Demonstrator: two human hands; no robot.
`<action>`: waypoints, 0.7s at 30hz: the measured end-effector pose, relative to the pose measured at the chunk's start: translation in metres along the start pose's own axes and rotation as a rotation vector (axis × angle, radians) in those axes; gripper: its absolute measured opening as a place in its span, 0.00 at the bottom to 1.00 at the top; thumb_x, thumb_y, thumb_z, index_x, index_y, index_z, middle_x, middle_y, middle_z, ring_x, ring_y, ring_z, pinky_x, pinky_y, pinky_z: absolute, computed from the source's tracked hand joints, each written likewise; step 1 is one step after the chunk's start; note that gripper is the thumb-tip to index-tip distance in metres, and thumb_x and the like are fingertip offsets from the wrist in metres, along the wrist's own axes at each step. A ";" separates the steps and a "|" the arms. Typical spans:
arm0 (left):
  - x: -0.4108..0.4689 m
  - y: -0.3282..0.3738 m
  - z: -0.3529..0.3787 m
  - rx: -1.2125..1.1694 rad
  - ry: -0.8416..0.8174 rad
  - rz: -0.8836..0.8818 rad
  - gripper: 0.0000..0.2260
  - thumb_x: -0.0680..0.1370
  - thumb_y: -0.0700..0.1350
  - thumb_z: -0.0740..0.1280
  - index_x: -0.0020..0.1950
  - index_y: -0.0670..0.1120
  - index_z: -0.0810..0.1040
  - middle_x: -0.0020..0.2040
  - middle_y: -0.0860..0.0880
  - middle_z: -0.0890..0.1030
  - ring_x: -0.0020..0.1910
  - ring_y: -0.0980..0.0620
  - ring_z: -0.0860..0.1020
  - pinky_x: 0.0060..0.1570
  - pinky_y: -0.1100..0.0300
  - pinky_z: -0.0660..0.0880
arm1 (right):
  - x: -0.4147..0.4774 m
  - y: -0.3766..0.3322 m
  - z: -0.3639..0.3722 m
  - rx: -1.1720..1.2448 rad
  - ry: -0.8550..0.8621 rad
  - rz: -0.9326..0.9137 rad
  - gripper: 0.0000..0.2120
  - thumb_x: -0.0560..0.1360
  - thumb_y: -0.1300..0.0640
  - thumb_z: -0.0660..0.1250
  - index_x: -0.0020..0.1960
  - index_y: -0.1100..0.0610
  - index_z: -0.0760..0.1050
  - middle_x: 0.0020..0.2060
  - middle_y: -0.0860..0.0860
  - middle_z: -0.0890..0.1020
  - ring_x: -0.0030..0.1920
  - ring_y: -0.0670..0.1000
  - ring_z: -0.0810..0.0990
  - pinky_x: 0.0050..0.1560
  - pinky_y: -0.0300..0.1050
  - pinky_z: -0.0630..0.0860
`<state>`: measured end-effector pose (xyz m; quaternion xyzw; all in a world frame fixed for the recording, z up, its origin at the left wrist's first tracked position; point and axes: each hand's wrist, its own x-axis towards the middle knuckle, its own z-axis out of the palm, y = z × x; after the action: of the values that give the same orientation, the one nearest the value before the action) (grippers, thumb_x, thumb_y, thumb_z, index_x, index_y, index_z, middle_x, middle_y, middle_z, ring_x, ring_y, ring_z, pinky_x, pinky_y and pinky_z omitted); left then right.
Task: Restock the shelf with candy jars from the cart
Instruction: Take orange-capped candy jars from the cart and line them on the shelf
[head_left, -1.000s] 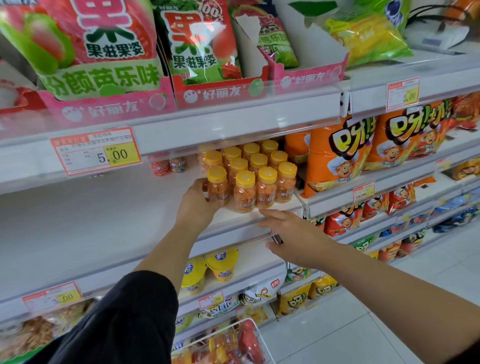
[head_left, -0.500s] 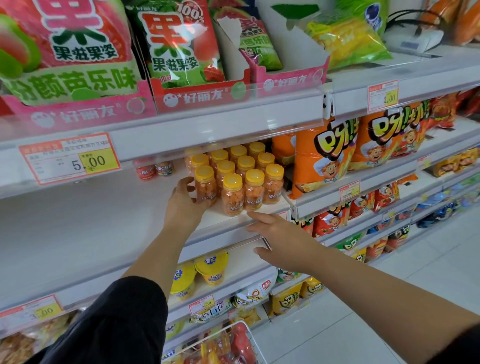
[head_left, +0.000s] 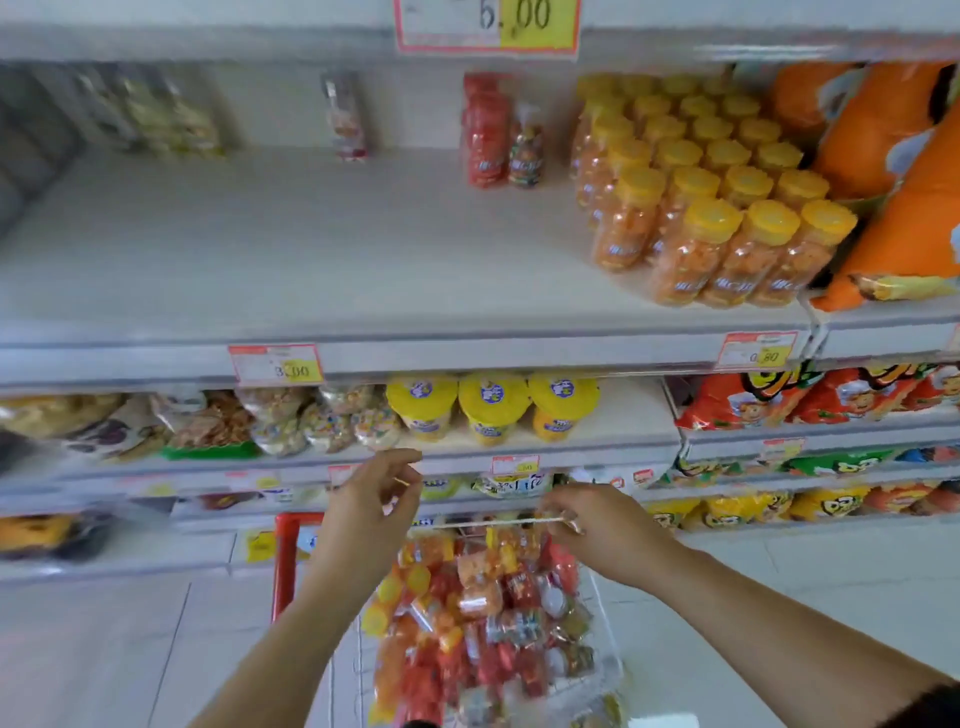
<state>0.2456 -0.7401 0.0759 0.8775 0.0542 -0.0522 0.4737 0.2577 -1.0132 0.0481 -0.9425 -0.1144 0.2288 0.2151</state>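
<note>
Shelf (head_left: 311, 249): partly stocked. Its right end carries a block of yellow-lidded jars (head_left: 727, 208) — three in the front row, four across in the rows behind, upward of twenty in all. The back rows are too blurred for an exact figure. The middle and left of the board carry no such block, so I judge the greater part of the work outstanding.

Cart (head_left: 284, 561): stands below me, just before the lower shelves, heaped with candy jars (head_left: 493, 613) in orange, red and yellow — dozens by estimate, too jumbled to count.

Rear of shelf: two single jars side by side, one red jar (head_left: 485, 135) and one mixed-colour jar (head_left: 525, 153), apart from the block.

Hands: two, both above the cart. My left hand (head_left: 371, 506) hangs with fingers loosely curled, holding nothing I can make out. My right hand (head_left: 587, 519) has its fingers bent at the cart's wire rim; whether they grip it I cannot tell
</note>
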 end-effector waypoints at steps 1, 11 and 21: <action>-0.007 -0.021 0.003 0.005 -0.003 -0.055 0.12 0.79 0.42 0.68 0.59 0.57 0.77 0.47 0.58 0.81 0.44 0.62 0.80 0.42 0.65 0.74 | 0.006 0.002 0.016 -0.001 -0.050 0.022 0.11 0.78 0.52 0.65 0.59 0.49 0.77 0.51 0.45 0.82 0.49 0.49 0.81 0.49 0.47 0.78; -0.034 -0.160 0.067 0.085 -0.079 -0.337 0.12 0.79 0.43 0.68 0.61 0.52 0.79 0.48 0.58 0.80 0.43 0.61 0.79 0.41 0.70 0.74 | 0.076 0.043 0.155 0.121 -0.299 0.203 0.15 0.74 0.56 0.71 0.54 0.40 0.72 0.45 0.46 0.76 0.41 0.47 0.76 0.44 0.51 0.78; -0.030 -0.249 0.150 0.936 -0.652 -0.013 0.37 0.77 0.34 0.64 0.80 0.54 0.50 0.81 0.45 0.47 0.80 0.41 0.48 0.75 0.44 0.60 | 0.106 0.067 0.231 0.239 -0.169 0.369 0.25 0.78 0.49 0.69 0.71 0.47 0.64 0.42 0.45 0.76 0.23 0.39 0.69 0.22 0.31 0.61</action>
<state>0.1740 -0.7316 -0.2076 0.9320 -0.1182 -0.3418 0.0262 0.2469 -0.9574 -0.2086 -0.8927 0.0700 0.3543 0.2696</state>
